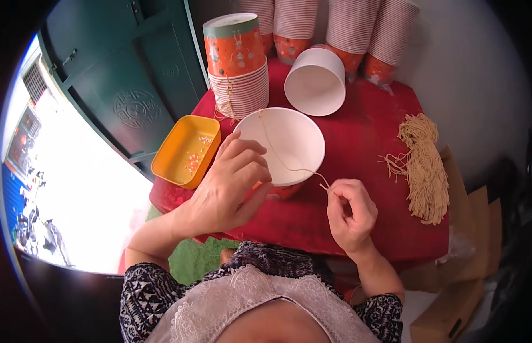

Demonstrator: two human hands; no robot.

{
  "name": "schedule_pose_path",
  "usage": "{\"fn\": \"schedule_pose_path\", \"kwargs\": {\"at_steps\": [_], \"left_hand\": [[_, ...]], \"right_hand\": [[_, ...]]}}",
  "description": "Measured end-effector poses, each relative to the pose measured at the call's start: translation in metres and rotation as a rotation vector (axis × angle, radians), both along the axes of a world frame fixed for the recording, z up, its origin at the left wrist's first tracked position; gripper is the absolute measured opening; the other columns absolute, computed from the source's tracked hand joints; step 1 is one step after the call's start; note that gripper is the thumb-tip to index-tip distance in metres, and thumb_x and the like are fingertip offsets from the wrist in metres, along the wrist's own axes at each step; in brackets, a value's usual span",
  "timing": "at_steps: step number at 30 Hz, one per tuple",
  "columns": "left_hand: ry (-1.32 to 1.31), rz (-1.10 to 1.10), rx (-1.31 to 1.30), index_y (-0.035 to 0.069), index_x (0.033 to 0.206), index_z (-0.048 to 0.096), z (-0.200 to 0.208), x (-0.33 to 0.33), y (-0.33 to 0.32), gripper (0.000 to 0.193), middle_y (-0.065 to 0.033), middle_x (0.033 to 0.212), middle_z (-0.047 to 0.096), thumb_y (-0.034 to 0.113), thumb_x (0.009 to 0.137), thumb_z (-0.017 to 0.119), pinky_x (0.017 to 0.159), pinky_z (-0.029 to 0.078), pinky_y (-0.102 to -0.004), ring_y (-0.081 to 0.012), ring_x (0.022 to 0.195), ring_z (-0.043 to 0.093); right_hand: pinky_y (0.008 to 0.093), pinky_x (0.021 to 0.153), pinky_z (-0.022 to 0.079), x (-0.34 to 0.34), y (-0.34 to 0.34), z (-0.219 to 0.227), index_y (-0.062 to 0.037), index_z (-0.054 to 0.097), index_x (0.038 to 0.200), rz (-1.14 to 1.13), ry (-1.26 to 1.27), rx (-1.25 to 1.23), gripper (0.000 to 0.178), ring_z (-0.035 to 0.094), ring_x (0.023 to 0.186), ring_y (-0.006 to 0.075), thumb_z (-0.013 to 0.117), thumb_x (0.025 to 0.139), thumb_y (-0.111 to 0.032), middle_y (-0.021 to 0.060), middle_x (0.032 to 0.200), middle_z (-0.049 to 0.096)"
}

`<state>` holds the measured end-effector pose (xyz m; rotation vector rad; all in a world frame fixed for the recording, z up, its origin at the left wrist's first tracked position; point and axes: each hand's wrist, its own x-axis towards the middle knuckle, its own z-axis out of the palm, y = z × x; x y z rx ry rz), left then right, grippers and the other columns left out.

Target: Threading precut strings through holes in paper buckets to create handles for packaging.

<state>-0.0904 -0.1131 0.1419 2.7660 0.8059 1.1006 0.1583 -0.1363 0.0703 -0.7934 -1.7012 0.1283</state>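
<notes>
A white-lined paper bucket point(294, 140) stands upright in front of me, a bit of its orange outside showing below the rim. A thin beige string point(277, 157) runs from its far rim across the opening and over the right rim. Its end is pinched between thumb and forefinger of my right hand point(352, 214), just off the bucket's near right side. My left hand point(234, 177) hovers over the near left rim, fingers loosely bent and thumb apart, with nothing seen in it. Part of the bucket's left side is hidden behind that hand.
A yellow plastic box point(157, 163) with small orange-and-white bits lies left. Behind stand a tall stack of orange-and-green paper buckets point(237, 57) and a bucket on its side point(314, 86). A bundle of beige strings point(426, 171) lies right on the red tablecloth point(369, 137); cardboard point(480, 228) is beyond.
</notes>
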Motion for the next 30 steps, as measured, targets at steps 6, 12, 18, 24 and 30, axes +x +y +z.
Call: {"fn": "schedule_pose_path", "kwargs": {"at_steps": [6,12,18,24,30], "left_hand": [[0.031,-0.035,-0.146,0.001,0.090,0.059,0.000,0.003,0.020,0.008,-0.0135,0.089,0.060,0.000,0.083,0.061,0.093,0.041,-0.0490,-0.0327,0.099,0.058],[0.188,-0.120,-0.445,-0.004,0.095,0.064,0.014,0.010,0.049,0.012,-0.0184,0.089,0.066,0.002,0.087,0.058,0.082,0.049,-0.0436,-0.0371,0.089,0.064],[0.271,-0.230,-0.653,-0.003,0.101,0.067,0.018,0.017,0.064,0.017,-0.0193,0.095,0.069,0.005,0.089,0.058,0.083,0.051,-0.0411,-0.0359,0.092,0.066],[0.300,-0.267,-0.710,-0.003,0.107,0.068,0.016,0.019,0.070,0.021,-0.0188,0.099,0.071,0.006,0.090,0.059,0.085,0.052,-0.0391,-0.0334,0.095,0.068],[0.319,-0.261,-0.751,-0.003,0.108,0.068,0.018,0.019,0.070,0.022,-0.0191,0.100,0.071,0.007,0.091,0.059,0.085,0.052,-0.0386,-0.0327,0.095,0.068]], "right_hand": [[0.0269,0.044,0.041,-0.015,0.000,-0.007,-0.0014,0.061,0.091,-0.089,0.028,0.000,0.022,0.052,0.052,0.0124,0.067,0.076,0.013,0.0098,0.088,0.059],[0.0261,0.041,0.036,-0.034,0.001,-0.017,-0.0017,0.057,0.084,-0.068,0.057,-0.040,0.019,0.047,0.046,0.0120,0.068,0.076,0.011,0.0045,0.065,0.051],[0.0235,0.041,0.034,-0.038,0.005,-0.016,-0.0014,0.057,0.083,-0.057,0.067,-0.015,0.018,0.044,0.046,0.0093,0.068,0.076,0.011,0.0039,0.066,0.052],[0.0237,0.041,0.034,-0.040,0.007,-0.016,-0.0014,0.056,0.083,-0.042,0.048,-0.009,0.019,0.044,0.045,0.0096,0.069,0.075,0.011,0.0034,0.065,0.051],[0.0305,0.040,0.038,-0.043,0.007,-0.013,-0.0036,0.052,0.079,-0.060,0.009,-0.050,0.023,0.049,0.047,0.0174,0.066,0.071,0.013,0.0049,0.062,0.047]]}}
